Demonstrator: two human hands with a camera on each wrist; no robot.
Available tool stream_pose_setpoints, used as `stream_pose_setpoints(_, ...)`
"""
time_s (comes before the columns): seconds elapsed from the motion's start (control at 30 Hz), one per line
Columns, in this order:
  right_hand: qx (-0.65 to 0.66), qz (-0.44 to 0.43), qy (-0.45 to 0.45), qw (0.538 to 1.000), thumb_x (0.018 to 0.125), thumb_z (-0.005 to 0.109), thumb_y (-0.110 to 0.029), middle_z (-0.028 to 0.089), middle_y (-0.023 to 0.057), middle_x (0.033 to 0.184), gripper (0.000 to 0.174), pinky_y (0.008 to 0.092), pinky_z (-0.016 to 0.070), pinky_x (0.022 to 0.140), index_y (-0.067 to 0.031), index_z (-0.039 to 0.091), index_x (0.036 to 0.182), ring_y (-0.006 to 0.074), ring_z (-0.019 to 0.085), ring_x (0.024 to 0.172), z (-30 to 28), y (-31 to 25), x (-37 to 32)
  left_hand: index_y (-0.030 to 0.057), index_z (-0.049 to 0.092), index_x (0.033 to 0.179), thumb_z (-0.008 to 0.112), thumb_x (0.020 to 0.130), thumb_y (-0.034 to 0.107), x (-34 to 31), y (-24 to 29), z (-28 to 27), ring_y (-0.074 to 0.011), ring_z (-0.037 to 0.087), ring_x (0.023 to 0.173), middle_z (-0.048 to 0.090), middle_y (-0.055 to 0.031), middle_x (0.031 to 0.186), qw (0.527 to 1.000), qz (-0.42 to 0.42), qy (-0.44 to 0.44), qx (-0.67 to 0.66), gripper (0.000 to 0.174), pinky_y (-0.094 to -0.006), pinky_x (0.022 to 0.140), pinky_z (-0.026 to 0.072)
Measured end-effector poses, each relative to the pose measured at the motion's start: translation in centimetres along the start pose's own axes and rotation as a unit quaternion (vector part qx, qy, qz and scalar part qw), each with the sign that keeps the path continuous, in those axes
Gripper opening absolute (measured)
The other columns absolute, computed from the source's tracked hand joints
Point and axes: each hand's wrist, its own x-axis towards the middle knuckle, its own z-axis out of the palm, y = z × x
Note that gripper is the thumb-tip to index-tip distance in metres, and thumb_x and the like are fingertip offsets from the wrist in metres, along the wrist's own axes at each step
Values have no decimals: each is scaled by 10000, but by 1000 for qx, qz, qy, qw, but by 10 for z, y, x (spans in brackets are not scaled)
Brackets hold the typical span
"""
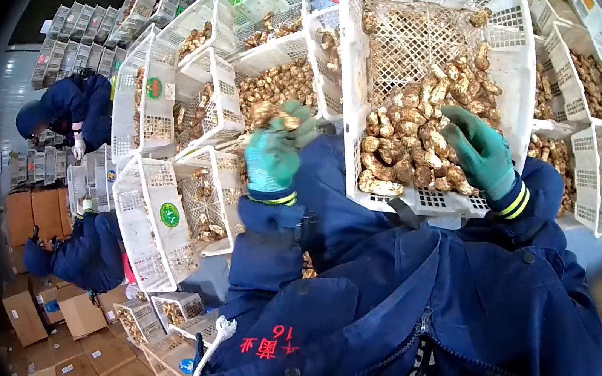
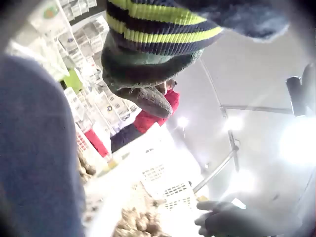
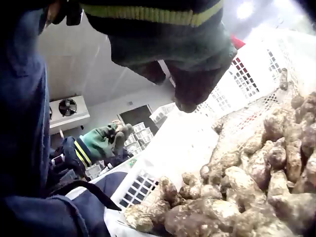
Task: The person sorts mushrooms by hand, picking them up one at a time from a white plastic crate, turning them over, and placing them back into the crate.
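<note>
Gripping a mushroom (image 1: 278, 115), left hand (image 1: 275, 153), grasp unseen from its wrist; right hand (image 1: 478, 147) slack above crate (image 1: 421, 201).

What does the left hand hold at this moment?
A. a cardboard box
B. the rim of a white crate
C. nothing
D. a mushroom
D: the left hand, in a green glove, pinches a mushroom raised beside the crate; the head and right wrist views both show it.

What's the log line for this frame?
left hand: holds mushrooms | right hand: rests on mushroom pile | pile: in white crate
</note>
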Motion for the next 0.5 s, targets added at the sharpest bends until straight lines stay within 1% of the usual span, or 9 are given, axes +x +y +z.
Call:
stream_pose_setpoints(0.03, 1, 34, -6, 999, 953, 588, -209, 544, -54, 739, 316, 187, 374, 537, -26, 587, 1211, 12, 422, 593, -4, 1, -1, -8, 464, 1159, 594, 861, 176, 0, 13, 4, -179, 369, 812, 394, -71, 948, 1000, -6, 13, 2, 373, -301, 712, 348)
stream_pose_setpoints(0.13, -14, 39, -1, 999, 957, 585, -243, 506, -66, 668, 316, 194, 367, 522, -45, 596, 1203, 17, 416, 572, -7, 17, -1, -21, 477, 1116, 571, 867, 80, 1, 41, -39, -136, 504, 775, 496, -72, 939, 988, -19, 116, 103, 285, -245, 664, 446)
stream_pose_setpoints(0.17, -7, 49, 1, 999, 957, 585, -248, 499, -68, 657, 317, 195, 365, 519, -49, 596, 1204, 17, 414, 568, -8, 20, -1, -31, 486, 1113, 553, 876, 72, 1, 43, -52, -172, 570, 834, 541, -111, 1000, 975, -24, 174, 138, 268, -262, 703, 498)
stream_pose_setpoints(0.23, -24, 72, -9, 997, 958, 584, -258, 526, -47, 695, 321, 207, 394, 542, -54, 596, 1205, 31, 445, 589, -11, 27, 2, -17, 510, 1218, 571, 875, 176, 19, 31, -121, -280, 602, 975, 572, -190, 1135, 922, -104, 373, 0, 398, -341, 821, 524)
stream_pose_setpoints(0.27, -36, 75, -10, 997, 958, 584, -258, 533, -42, 706, 320, 211, 402, 550, -54, 596, 1205, 35, 454, 596, -11, 26, 3, -9, 519, 1201, 574, 881, 178, 21, 21, -148, -273, 604, 975, 578, -182, 1125, 896, -134, 424, -14, 375, -336, 826, 528)
stream_pose_setpoints(0.33, -68, 60, -7, 996, 956, 584, -255, 552, -26, 742, 321, 222, 427, 577, -56, 596, 1208, 44, 477, 624, -11, 25, 6, 7, 536, 1169, 580, 894, 182, 19, 8, -152, -259, 609, 976, 589, -165, 1106, 874, -168, 455, 15, 328, -327, 836, 537)
stream_pose_setpoints(0.37, -39, 122, -23, 991, 958, 579, -252, 550, -27, 738, 314, 221, 424, 572, -55, 598, 1202, 42, 475, 617, -13, 17, 6, 16, 544, 1153, 583, 901, 184, 22, 5, -148, -253, 611, 976, 594, -157, 1096, 873, -175, 454, 39, 305, -322, 841, 542)
stream_pose_setpoints(0.4, -43, 121, -27, 991, 961, 574, -251, 548, -29, 731, 314, 219, 422, 568, -54, 596, 1204, 40, 476, 615, -15, 22, 8, 24, 553, 1136, 586, 907, 186, 28, 10, -131, -246, 613, 977, 599, -149, 1086, 872, -179, 451, 66, 282, -317, 845, 546)
stream_pose_setpoints(0.5, -55, 91, -14, 994, 966, 564, -247, 544, -35, 712, 315, 215, 414, 553, -52, 587, 1212, 34, 473, 609, -15, 35, 13, 48, 579, 1087, 595, 927, 192, 67, 53, -66, -226, 621, 978, 615, -124, 1056, 889, -114, 407, 174, 216, -303, 860, 560)
